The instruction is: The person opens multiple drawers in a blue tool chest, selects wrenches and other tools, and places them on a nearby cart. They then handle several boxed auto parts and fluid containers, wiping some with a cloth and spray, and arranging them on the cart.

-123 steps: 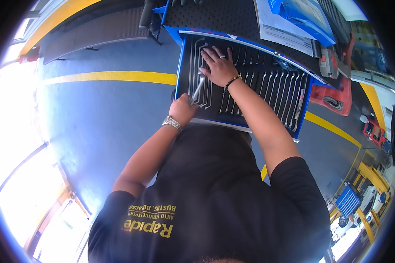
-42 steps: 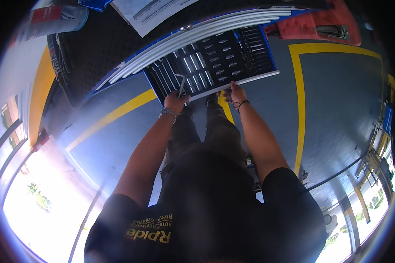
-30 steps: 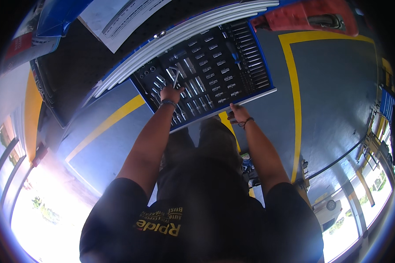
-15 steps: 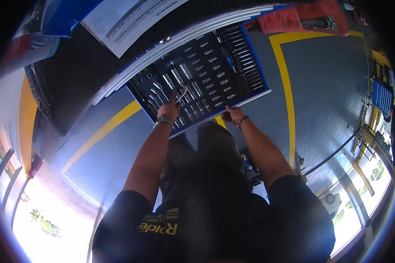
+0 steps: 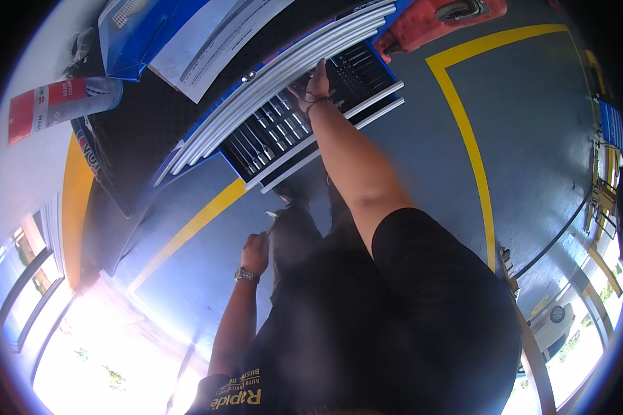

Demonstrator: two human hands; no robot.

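My left hand (image 5: pixel 256 253) hangs low beside my left leg, its fingers closed round a slim silver wrench (image 5: pixel 271 214); only the wrench's end shows. Ahead, my right hand (image 5: pixel 313 88) is stretched over a pulled-out tool drawer (image 5: pixel 387 88), with its fingers apart near the cabinet's front. Inside the drawer's dark insert lie rows of silver sockets (image 5: pixel 278 119), with longer tools (image 5: pixel 246 151) at the left. Thin bits or drivers (image 5: pixel 356 62) sit at the right end. My right hand and forearm hide the middle of the drawer.
The blue tool cabinet (image 5: pixel 208 149) has several silver drawer edges (image 5: pixel 284 79) above the pulled-out one. On its dark top lie a paper sheet (image 5: pixel 218 52), a blue box (image 5: pixel 142 41) and a red-and-white can (image 5: pixel 62 104). A red object (image 5: pixel 439 28) stands beyond, right.
My left hand has left the drawer and dropped toward my leg with the wrench. The right hand has moved from the drawer's front edge up over it. Less of the drawer shows; a second front edge appears below.
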